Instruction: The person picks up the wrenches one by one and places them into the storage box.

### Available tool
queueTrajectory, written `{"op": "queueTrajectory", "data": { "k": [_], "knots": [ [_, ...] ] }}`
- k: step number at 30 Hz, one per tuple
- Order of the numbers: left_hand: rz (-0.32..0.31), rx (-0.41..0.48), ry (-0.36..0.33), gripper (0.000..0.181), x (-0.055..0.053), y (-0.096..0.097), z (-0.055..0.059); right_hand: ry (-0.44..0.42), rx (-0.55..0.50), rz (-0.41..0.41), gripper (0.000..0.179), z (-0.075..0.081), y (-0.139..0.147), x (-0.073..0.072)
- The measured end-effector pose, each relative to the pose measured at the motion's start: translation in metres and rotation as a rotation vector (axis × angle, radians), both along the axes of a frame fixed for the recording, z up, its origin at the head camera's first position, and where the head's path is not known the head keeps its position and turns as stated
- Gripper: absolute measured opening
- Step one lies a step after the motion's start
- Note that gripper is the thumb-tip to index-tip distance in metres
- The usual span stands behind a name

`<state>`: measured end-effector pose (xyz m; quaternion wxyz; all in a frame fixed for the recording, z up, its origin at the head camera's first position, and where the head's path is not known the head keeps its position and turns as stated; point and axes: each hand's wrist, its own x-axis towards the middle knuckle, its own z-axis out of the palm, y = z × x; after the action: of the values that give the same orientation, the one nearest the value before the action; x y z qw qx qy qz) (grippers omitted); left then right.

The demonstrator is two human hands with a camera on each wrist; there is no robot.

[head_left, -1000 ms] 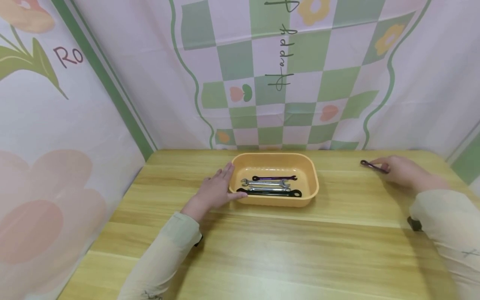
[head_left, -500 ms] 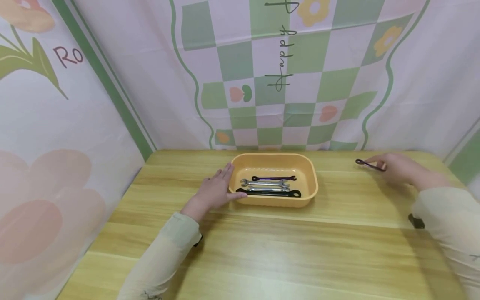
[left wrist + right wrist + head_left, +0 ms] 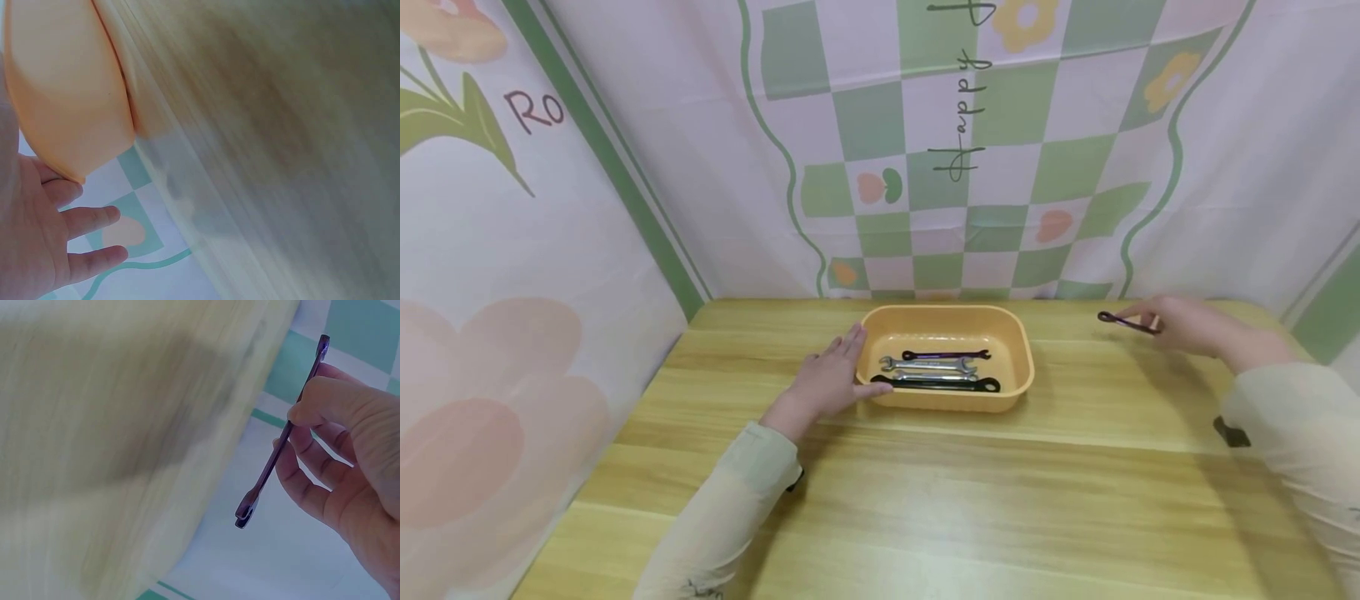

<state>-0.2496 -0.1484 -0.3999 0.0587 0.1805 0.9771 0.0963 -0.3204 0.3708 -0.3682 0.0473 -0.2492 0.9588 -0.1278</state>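
Observation:
My right hand [image 3: 1195, 327] pinches a small dark purple combination wrench [image 3: 1122, 322] between thumb and fingers, above the table's back right. In the right wrist view the wrench [image 3: 267, 469] slants across the fingertips, its open end pointing downward. My left hand [image 3: 822, 385] rests against the left end of a yellow plastic box [image 3: 951, 402], fingers straight along the side and thumb over the front rim. Inside the box lie a purple wrench [image 3: 947, 355], two silver wrenches [image 3: 927, 364] and a longer black wrench [image 3: 936, 385], side by side.
The wooden table [image 3: 940, 508] backs onto a patterned cloth [image 3: 865, 125] hanging along its far edge. Another printed cloth [image 3: 467, 350] hangs at the left side.
My right hand, with the purple wrench in its fingers, has moved a little left and up toward the box. The left hand stays at the box's left end.

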Motion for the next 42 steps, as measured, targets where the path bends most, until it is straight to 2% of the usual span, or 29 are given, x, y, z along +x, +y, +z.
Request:
{"op": "queueTrajectory", "data": {
  "k": [4, 10, 19, 42],
  "knots": [
    [0.001, -0.002, 0.003, 0.110, 0.000, 0.000, 0.000, -0.021, 0.004, -0.009, 0.058, 0.007, -0.008, 0.002],
    [0.001, -0.004, -0.002, 0.111, 0.000, 0.000, 0.001, 0.025, 0.010, 0.034, 0.062, 0.014, -0.020, 0.002],
    [0.003, -0.020, 0.009, 0.109, 0.001, 0.000, 0.001, 0.018, 0.003, 0.070, 0.061, 0.022, -0.035, -0.001],
    [0.007, -0.025, 0.025, 0.109, 0.001, 0.002, 0.002, 0.048, 0.004, 0.126, 0.059, 0.034, -0.070, 0.011]
  ]
}}
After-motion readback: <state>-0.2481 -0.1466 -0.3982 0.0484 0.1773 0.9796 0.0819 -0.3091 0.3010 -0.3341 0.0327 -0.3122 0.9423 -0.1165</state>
